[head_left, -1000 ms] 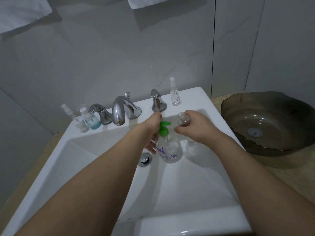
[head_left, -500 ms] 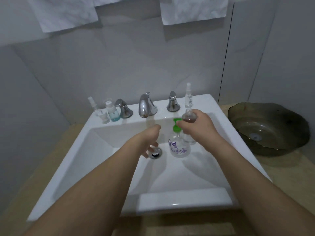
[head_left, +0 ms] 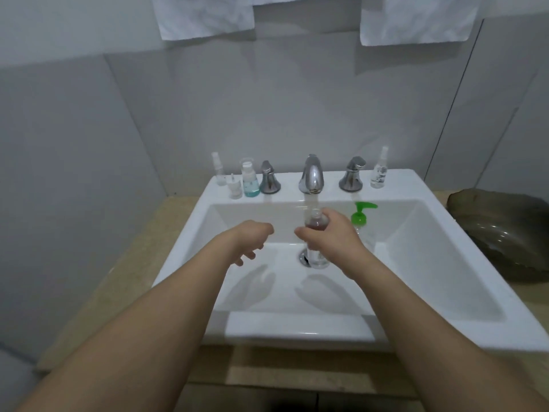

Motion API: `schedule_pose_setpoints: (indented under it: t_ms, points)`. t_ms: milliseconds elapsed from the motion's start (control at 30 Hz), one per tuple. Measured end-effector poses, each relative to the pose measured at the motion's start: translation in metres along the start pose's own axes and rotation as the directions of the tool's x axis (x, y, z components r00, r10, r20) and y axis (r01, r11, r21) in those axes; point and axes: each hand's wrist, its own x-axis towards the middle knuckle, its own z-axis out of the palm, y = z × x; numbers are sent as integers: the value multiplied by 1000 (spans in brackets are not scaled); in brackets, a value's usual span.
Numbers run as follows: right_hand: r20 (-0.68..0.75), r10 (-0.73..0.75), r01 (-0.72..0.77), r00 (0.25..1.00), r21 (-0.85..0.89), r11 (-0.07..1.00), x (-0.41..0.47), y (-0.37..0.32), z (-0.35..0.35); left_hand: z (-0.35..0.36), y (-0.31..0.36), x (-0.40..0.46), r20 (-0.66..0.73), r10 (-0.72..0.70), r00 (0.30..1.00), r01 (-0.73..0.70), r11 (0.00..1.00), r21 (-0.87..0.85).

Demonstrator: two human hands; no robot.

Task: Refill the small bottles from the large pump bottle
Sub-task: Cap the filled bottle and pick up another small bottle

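**Small bottle held over the drain**

The right hand (head_left: 329, 236) grips a small bottle (head_left: 316, 223) upright above the drain (head_left: 303, 257); its fingers cover much of the bottle's body. The pump bottle (head_left: 361, 217) stands in the sink (head_left: 416, 233) behind that hand, its lower part hidden. The left hand (head_left: 251, 236) hangs loosely curled, holding nothing, over open basin floor. Three more little bottles (head_left: 249, 181) crowd the left back rim; one spray bottle (head_left: 379, 171) stands at the right.

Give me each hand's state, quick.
Left hand: open, fingers loosely curled, holding nothing.
Right hand: gripping the small bottle over the sink.
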Motion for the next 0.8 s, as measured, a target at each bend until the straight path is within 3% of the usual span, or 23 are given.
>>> schedule_pose_setpoints:
  t_ms: [133,267,533,667,800]
  points:
    - [43,-8,7,999,16,1000,8,-6,30,-22,-18,5,-161,65,985,-76,995,-66]
    - [93,-13,10,996,38,999,24,-11,52,-43,-29,14,-373,165,913,-252,947,-199]
    - [140,-10,-2,990,86,996,60,-1,79,-49,-30,55,-630,216,746,-335,939,-74]
    - [143,-14,5,990,63,998,70,13,80,-56,-21,78,-721,235,652,-375,926,-38]
    - [120,-17,20,993,-29,999,78,26,77,-60,-21,95,-723,291,627,-469,882,-53]
